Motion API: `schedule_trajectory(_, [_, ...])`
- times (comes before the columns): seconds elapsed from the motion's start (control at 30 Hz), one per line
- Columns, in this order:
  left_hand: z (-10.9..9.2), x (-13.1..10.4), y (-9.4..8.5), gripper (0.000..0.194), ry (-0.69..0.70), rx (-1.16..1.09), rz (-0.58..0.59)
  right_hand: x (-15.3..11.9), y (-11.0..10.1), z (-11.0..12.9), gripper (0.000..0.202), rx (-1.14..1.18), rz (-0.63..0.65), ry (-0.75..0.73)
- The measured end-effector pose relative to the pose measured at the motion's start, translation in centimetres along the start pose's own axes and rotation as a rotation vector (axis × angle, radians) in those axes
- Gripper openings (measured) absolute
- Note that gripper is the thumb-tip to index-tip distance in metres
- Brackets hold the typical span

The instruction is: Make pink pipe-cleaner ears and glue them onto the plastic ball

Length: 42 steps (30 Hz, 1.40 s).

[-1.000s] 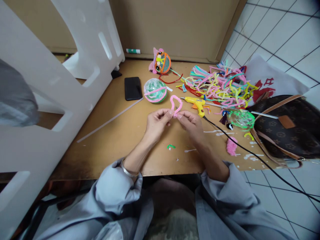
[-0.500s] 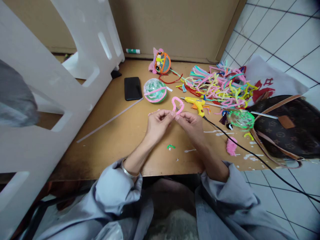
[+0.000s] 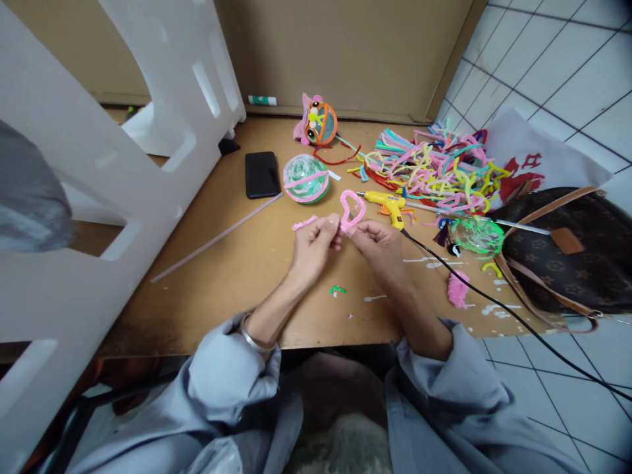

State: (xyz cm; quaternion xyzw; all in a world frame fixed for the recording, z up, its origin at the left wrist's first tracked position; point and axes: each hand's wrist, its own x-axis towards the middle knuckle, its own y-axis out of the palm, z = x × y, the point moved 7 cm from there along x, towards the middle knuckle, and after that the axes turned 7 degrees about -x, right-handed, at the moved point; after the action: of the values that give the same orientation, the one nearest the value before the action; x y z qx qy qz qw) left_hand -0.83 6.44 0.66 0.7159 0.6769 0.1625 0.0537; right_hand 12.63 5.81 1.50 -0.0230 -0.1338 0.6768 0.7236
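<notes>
A pink pipe cleaner (image 3: pixel 364 204), bent into a loop, stands up between my hands above the table. My right hand (image 3: pixel 379 245) is closed, pinching the base of the loop between thumb and fingers. My left hand (image 3: pixel 313 245) is closed too, its fingertips at the left side of the loop's base where the ends come together; how much of the wire it grips is partly hidden. Another short pink piece (image 3: pixel 305 222) lies just beyond my left hand. Beyond it sits a clear ball (image 3: pixel 302 189) with green and white inside and a pink strip across it.
A yellow glue gun (image 3: pixel 392 205) lies right of the loop, its black cord (image 3: pixel 474 293) running right. Behind it spreads a pile of coloured pipe cleaners (image 3: pixel 424 161). A decorated ball (image 3: pixel 326 125), black phone (image 3: pixel 261 174), green-streaked ball (image 3: pixel 476 237) and brown handbag (image 3: pixel 582 257) lie around.
My left fingertips have drawn slightly left and down, away from my right ones. The pink loop has shifted a little right, and the pink piece behind my left hand shows more.
</notes>
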Motion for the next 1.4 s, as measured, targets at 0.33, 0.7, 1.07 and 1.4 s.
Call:
schedule_trajectory(0.33, [-0.5,0.5,-0.6,0.037,0.034,-0.007,-0.048,0.0,0.2,-0.1,0.032,0.012,0.038,0.019])
schedule_trajectory(0.7, [-0.6,1.2,-1.3,0.045,-0.073,-0.024,-0.025,0.9,-1.3,-0.6,0.038,0.17,-0.047,0.022])
schedule_trajectory(1.07, [0.1,1.3,-1.5,0.038,-0.043,0.254,-0.003,0.4,-1.6,0.2,0.044,0.223,-0.103,-0.021])
schedule_trajectory(1.4, [-0.8,0.9,-0.8,0.028,0.116,0.569,0.127,0.1,-1.1,1.4,0.034,0.125,0.056,-0.128])
